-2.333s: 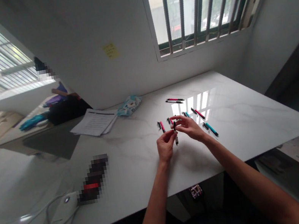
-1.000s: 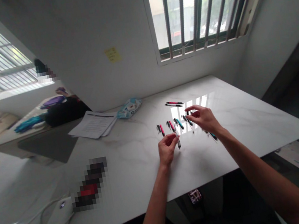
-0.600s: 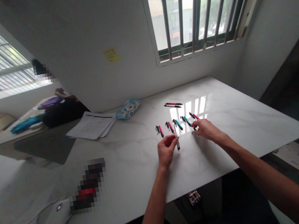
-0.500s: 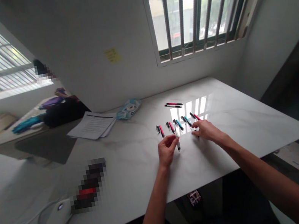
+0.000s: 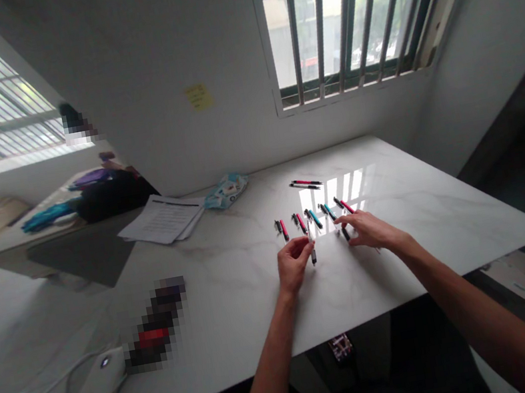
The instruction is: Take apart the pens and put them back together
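Observation:
Over the marble-patterned tabletop, my left hand (image 5: 293, 264) is closed in a pinch on a slim pen part (image 5: 314, 256) with a clear upper length and a dark lower end, held roughly upright. My right hand (image 5: 369, 230) hovers low to its right, thumb and forefinger apart. Between those fingers a small black pen piece (image 5: 346, 234) shows; whether they touch it I cannot tell. Beyond both hands lies a row of pens in parts, among them a red barrel (image 5: 284, 229), a teal barrel (image 5: 316, 218) and another red barrel (image 5: 347, 206).
Farther back lie a red pen (image 5: 306, 182) and a black pen (image 5: 305, 186). A blue-and-white packet (image 5: 226, 191) and printed papers (image 5: 165, 219) are near the wall. On the left sit a blurred dark object (image 5: 156, 327) and a white device with a cable (image 5: 97, 385).
My right hand has shifted slightly right and toward me, its fingers spreading wider, so the black piece shows more. My left hand keeps its pinch in place.

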### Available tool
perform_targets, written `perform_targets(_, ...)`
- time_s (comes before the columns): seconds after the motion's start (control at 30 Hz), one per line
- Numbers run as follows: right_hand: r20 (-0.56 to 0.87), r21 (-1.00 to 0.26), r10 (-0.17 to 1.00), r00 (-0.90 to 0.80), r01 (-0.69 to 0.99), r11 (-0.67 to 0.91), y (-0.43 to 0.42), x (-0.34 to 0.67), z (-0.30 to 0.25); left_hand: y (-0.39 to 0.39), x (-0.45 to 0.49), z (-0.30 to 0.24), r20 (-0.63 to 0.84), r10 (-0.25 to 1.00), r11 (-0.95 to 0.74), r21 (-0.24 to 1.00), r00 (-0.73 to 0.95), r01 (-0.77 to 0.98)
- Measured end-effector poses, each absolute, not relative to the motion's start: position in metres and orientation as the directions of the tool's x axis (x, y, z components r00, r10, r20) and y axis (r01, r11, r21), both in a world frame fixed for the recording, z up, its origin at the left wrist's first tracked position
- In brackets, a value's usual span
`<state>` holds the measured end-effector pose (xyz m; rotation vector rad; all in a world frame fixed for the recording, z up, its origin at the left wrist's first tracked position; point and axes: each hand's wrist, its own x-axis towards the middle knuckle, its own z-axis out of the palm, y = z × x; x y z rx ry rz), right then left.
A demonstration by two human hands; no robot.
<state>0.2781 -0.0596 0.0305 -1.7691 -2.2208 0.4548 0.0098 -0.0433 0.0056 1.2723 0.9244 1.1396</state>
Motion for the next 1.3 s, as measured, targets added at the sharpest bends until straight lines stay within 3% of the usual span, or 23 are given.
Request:
perform_targets(0.37,0.039,-0.477,0.973,-0.227,0.851,0.218,-0.064,0.271,0.038,-0.044,0.011,0.007,0.063,0.972,-0.038,0.992,0.225,-0.116)
perform_targets(0.6,0.232,-0.801,0.969,-0.080,0.549,0.237,-0.075,0.233,0.054,-0.046,0.013,0.010,0.090,0.968,-0.064,0.991,0.233,-0.114)
perform_targets(0.83,0.247,-0.894,0.969,0.024,0.390,0.218,-0.079,0.193,0.049,-0.053,0.014,0.015,0.129,0.934,-0.114,0.991,0.332,-0.064)
perform_targets(1.03,0.267,-0.961,0.932,0.246,0.143,0.238,-0.079,0.203,0.047,-0.050,0.014,0.009,0.124,0.918,-0.139,0.990,0.377,0.012)
perform_targets(1.13,0.250,-0.957,0.936,0.246,0.212,0.200,-0.087,0.210,0.046,-0.049,0.018,0.013,0.101,0.925,-0.104,0.994,0.367,-0.011)
perform_targets(1.3,0.251,-0.869,0.958,0.137,0.467,0.161,-0.101,0.212,0.042,-0.053,0.036,0.031,0.132,0.946,-0.156,0.986,0.295,0.060)
